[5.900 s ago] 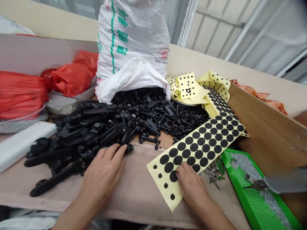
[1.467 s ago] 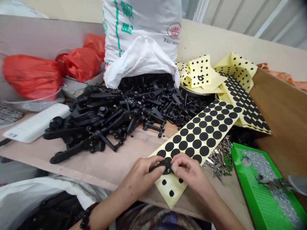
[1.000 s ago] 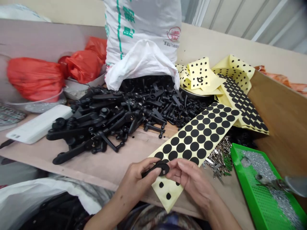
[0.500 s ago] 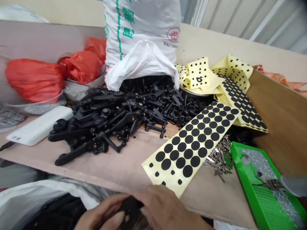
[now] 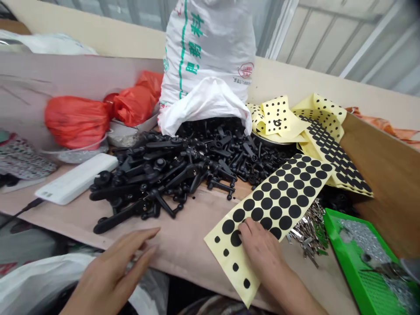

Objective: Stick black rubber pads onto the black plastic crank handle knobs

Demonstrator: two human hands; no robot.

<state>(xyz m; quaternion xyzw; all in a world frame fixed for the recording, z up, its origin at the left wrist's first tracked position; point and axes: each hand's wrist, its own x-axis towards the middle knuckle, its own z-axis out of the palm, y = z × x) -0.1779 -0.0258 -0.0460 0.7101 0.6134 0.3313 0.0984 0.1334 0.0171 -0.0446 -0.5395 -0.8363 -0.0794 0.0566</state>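
My left hand (image 5: 120, 262) is over the table's front edge, its fingers apart and nothing held. A yellow backing sheet (image 5: 229, 273) with rows of black round stickers lies slanted across the table. On its lower part rests my right hand (image 5: 262, 247), thumb and fingertips drawn together at the edge of one black round sticker (image 5: 235, 239); my fingers partly cover that sticker. Smaller black dots run along the sheet's near end. Beyond my left hand lies a heap of black plastic handles (image 5: 164, 168).
A white woven sack (image 5: 210, 57) opens onto the heap. Metal clips (image 5: 310, 232) lie beside a green tray (image 5: 343, 267) at right. Red plastic bags (image 5: 77, 120) and a white power bank (image 5: 77, 177) are at left. A white bag (image 5: 42, 271) hangs below the edge.
My hands were together at the bottom around a dark object; now they are apart. My right hand has moved up onto the sticker sheet. The left is empty, and the dark object is out of sight.
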